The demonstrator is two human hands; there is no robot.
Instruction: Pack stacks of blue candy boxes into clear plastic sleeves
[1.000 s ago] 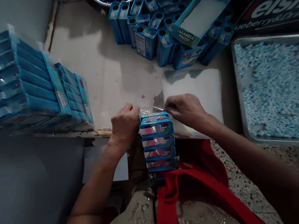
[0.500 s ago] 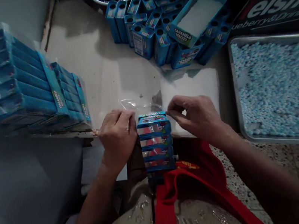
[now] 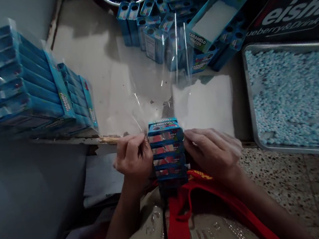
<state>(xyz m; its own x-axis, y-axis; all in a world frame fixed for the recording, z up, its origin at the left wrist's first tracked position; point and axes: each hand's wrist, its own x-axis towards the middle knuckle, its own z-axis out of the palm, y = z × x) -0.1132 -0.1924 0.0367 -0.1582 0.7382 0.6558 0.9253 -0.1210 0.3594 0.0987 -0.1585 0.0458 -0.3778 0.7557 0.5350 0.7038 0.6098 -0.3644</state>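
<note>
A stack of blue candy boxes (image 3: 168, 149) stands close to my body at the table's front edge. Clear plastic film (image 3: 154, 84) rises from the stack and spreads beyond it over the table. My left hand (image 3: 133, 156) is at the stack's left side, its fingers pinched on the film's edge. On the right side, my right hand (image 3: 212, 149) has its thumb and fingers pressed together on the film beside the top box. The film between the fingertips is hard to see.
Wrapped blue box packs (image 3: 19, 77) stand at the left. Loose blue boxes (image 3: 154, 47) and a metal bowl (image 3: 130, 1) are at the back, with an open display box (image 3: 213, 18). A metal tray (image 3: 249, 93) of pale blue candies lies right. White paper (image 3: 205, 104) lies beyond my right hand.
Both hands have moved down toward my body along the stack's sides. The clear film now stands up and spreads farther over the table. The view has shifted slightly.
</note>
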